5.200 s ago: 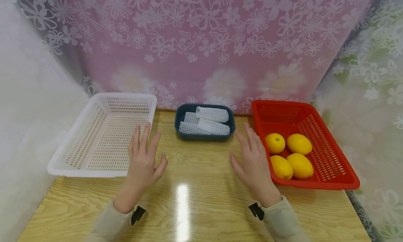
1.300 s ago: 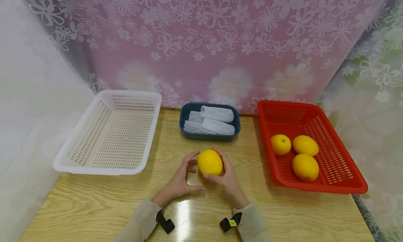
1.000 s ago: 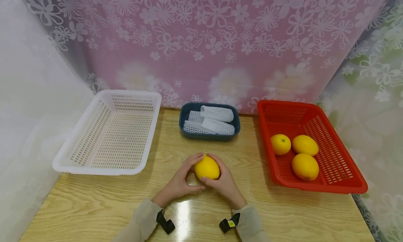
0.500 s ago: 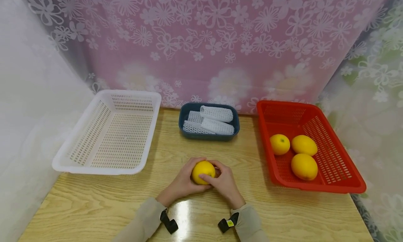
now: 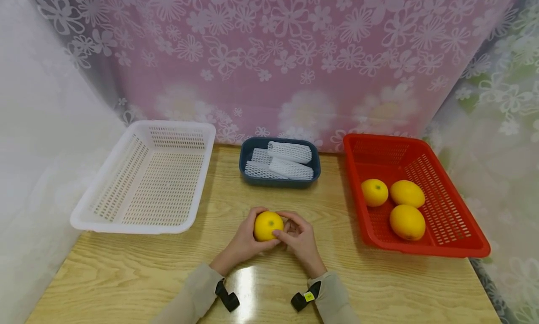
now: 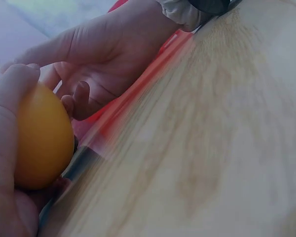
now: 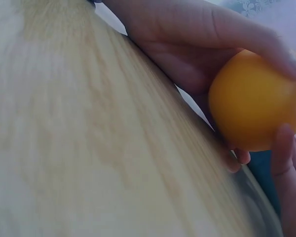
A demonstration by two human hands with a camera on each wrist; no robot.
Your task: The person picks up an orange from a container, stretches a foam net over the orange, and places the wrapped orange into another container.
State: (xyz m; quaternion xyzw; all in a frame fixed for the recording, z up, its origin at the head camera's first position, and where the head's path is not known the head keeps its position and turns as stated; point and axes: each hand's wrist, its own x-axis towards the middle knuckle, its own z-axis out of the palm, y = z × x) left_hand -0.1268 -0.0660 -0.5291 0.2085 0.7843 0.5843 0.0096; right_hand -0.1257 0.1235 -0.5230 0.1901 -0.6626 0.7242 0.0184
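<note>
A yellow lemon point(image 5: 268, 226) is held between both hands above the near middle of the wooden table, its stem end toward the head camera. My left hand point(image 5: 243, 242) grips it from the left, fingers curled behind and thumb along the near side. From the right, my right hand point(image 5: 302, 242) pinches at it, thumb tip on its face and index finger at its far edge; the other fingers are bent beside it. In the left wrist view the lemon point(image 6: 43, 138) sits against the left thumb. The right wrist view shows the lemon point(image 7: 256, 101) in the left palm.
A red basket point(image 5: 446, 250) with 3 lemons point(image 5: 407, 222) stands at right. At the back middle, a dark blue box point(image 5: 280, 183) holds several white foam net sleeves point(image 5: 290, 168). A white basket point(image 5: 134, 227) stands at left. A pink floral curtain point(image 5: 269, 80) hangs behind.
Both hands, earlier spread apart, now hold a lemon that was in the red basket. Over the last second, the lemon shifted slightly left and turned, its stem end coming into view.
</note>
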